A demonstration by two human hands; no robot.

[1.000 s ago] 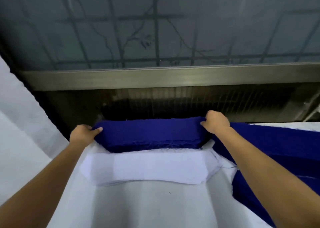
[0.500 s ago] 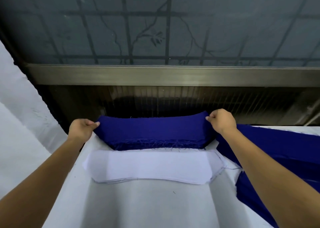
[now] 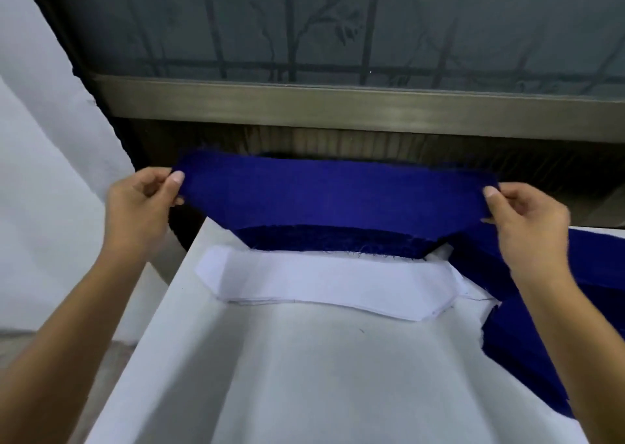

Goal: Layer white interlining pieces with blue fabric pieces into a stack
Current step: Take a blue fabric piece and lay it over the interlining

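Note:
A single blue fabric piece (image 3: 334,197) hangs stretched in the air between my hands. My left hand (image 3: 142,203) pinches its left end and my right hand (image 3: 527,220) pinches its right end. Under it, at the far edge of the table, lies a pile of blue fabric pieces (image 3: 331,246) with frayed edges. Just in front of that pile sits a flat stack of white interlining pieces (image 3: 324,281), long with angled ends.
The white-covered table (image 3: 304,376) spreads toward me. More blue fabric (image 3: 527,325) lies along its right side. A metal window ledge (image 3: 338,105) and barred glass run behind the table. A white wall (image 3: 40,173) stands at the left.
Both hands have lifted the top blue piece off the blue pile and raised it, spread out, above the pile. The view has tilted down a little.

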